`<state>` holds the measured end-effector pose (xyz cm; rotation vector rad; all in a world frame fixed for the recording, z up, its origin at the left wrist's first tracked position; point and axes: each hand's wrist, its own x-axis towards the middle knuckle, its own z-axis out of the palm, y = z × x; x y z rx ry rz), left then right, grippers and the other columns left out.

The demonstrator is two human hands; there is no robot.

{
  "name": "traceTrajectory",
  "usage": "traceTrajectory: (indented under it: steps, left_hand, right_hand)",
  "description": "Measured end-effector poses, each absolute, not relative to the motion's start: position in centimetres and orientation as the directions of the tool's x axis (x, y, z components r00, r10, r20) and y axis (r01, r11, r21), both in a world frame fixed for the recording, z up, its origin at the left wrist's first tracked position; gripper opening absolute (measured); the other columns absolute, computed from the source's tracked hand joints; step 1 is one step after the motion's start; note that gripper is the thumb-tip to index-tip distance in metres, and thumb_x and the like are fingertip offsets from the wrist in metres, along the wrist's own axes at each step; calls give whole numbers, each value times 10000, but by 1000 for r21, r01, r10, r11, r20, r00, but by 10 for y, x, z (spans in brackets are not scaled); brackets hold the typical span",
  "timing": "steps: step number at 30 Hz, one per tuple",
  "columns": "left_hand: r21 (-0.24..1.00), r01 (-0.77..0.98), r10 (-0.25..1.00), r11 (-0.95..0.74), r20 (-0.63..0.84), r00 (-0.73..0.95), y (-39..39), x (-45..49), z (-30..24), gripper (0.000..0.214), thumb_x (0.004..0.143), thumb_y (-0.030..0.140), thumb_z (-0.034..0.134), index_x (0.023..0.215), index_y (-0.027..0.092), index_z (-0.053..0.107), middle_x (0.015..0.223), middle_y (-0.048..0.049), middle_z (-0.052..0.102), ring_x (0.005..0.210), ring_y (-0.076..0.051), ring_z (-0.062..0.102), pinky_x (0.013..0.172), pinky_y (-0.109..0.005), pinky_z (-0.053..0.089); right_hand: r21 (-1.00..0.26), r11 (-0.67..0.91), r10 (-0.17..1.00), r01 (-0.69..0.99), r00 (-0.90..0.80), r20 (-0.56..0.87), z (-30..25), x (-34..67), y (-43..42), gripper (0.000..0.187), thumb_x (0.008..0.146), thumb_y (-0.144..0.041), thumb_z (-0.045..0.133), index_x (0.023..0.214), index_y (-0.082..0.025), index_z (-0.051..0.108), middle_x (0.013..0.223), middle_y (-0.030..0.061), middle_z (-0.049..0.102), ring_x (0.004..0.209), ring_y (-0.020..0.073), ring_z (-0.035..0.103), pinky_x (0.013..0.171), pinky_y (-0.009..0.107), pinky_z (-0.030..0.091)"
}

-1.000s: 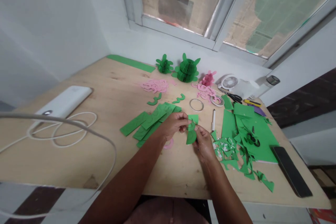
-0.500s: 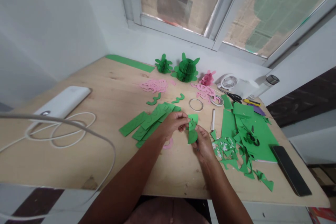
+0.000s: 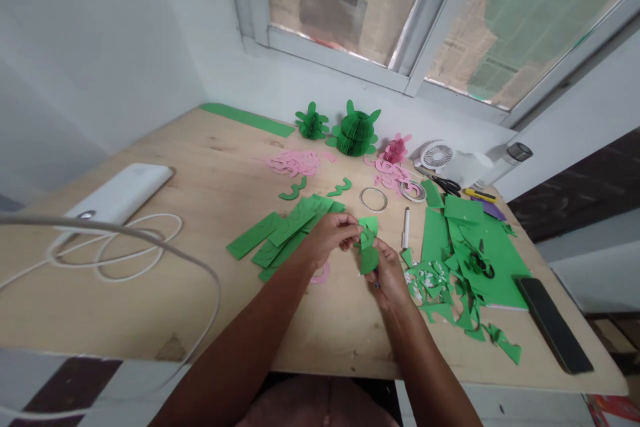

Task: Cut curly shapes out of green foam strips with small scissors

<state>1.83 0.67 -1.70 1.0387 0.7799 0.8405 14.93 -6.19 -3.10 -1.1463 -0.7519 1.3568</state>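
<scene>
A piece of green paper (image 3: 369,259) with drawn curved lines is held up over the middle of the table. My left hand (image 3: 334,235) pinches its upper left edge between thumb and fingers. At the paper's right edge is my right hand (image 3: 389,270), its fingers closed. The dark end of a slim tool (image 3: 376,283) shows below that hand; the rest of it is hidden, so its kind is unclear. Left of my hands lies a stack of green paper strips (image 3: 290,230) with outlines on them. Two wavy green cutouts (image 3: 293,189) lie beyond it.
Green scraps (image 3: 450,297) and green sheets (image 3: 433,233) cover the right side, beside a black phone (image 3: 555,325). A white marker (image 3: 406,228), a tape ring (image 3: 373,199), pink cutouts (image 3: 293,162) and folded paper figures (image 3: 354,132) lie farther back. A white power bank (image 3: 127,193) with cable sits left.
The lower part of the green paper has shifted slightly, and its bottom edge looks rounder. My right hand has moved very little; my left hand stays in place.
</scene>
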Motion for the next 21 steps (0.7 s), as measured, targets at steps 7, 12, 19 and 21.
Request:
traceTrajectory:
  steps: [7,12,19,21]
  left_hand:
    - [938,-208,877,276,-157,454,7,18,-18,226,662,341,711,632,163,575,518,12,565,454,-80,468,472,-223,341]
    - [935,-215,876,282,-159,456,8,18,-17,238,657,349,721,631,160,579,527,9,570,453,-78,467,470,-223,338]
    - [940,-212,877,268,-147,457,8,18,-17,228,662,339,711,623,163,570,508,17,550,451,-79,469,467,-216,337]
    - [941,-214,884,262,-146,443,8,18,-16,228,661,343,710,626,163,575,500,19,541,453,-80,468,466,-214,336]
  right_hand:
    - [-932,-165,967,-323,131,-217,-28,149,-63,388,699,-534,749,714,-173,608,447,-104,339,387,50,152,361,219,82]
    - [-936,-161,969,-312,129,-210,-29,148,-62,377,700,-528,744,709,-176,610,447,-100,345,385,51,146,359,224,77]
    - [-937,-163,968,-308,133,-212,-34,149,-61,390,690,-526,753,671,-179,575,455,-98,360,383,47,171,358,214,87]
    - [-938,-163,969,-306,128,-210,-35,149,-61,407,697,-548,743,676,-178,575,449,-99,359,381,46,179,358,210,88]
